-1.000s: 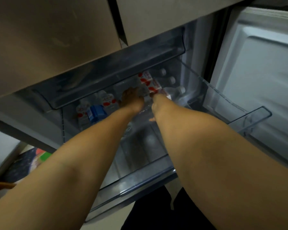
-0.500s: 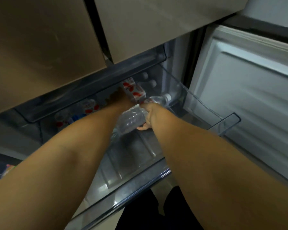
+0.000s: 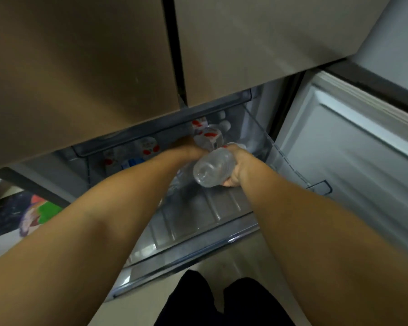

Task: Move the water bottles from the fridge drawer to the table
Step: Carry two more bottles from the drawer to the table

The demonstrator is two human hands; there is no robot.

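Note:
The clear fridge drawer (image 3: 186, 262) is pulled out below the closed upper doors. My right hand (image 3: 239, 167) is shut on a clear water bottle (image 3: 211, 171), lifted above the drawer floor with its base turned toward me. My left hand (image 3: 186, 149) reaches deeper in, beside a bottle with a red-and-white label (image 3: 207, 137); its fingers are hidden. More bottles with white caps (image 3: 224, 125) and red-and-white labels (image 3: 149, 147) lie at the back. Another clear bottle shape (image 3: 176, 183) shows under my left wrist.
The lower fridge door (image 3: 351, 165) stands open at the right. Two tan upper doors (image 3: 80, 67) overhang the drawer. A colourful printed sheet (image 3: 35, 212) lies at the left. My dark-trousered legs (image 3: 222, 302) stand just before the drawer's front.
My right hand took hold of a bottle and raised it, turning its base toward me. My left hand stayed among the back bottles. The view shifted left and down.

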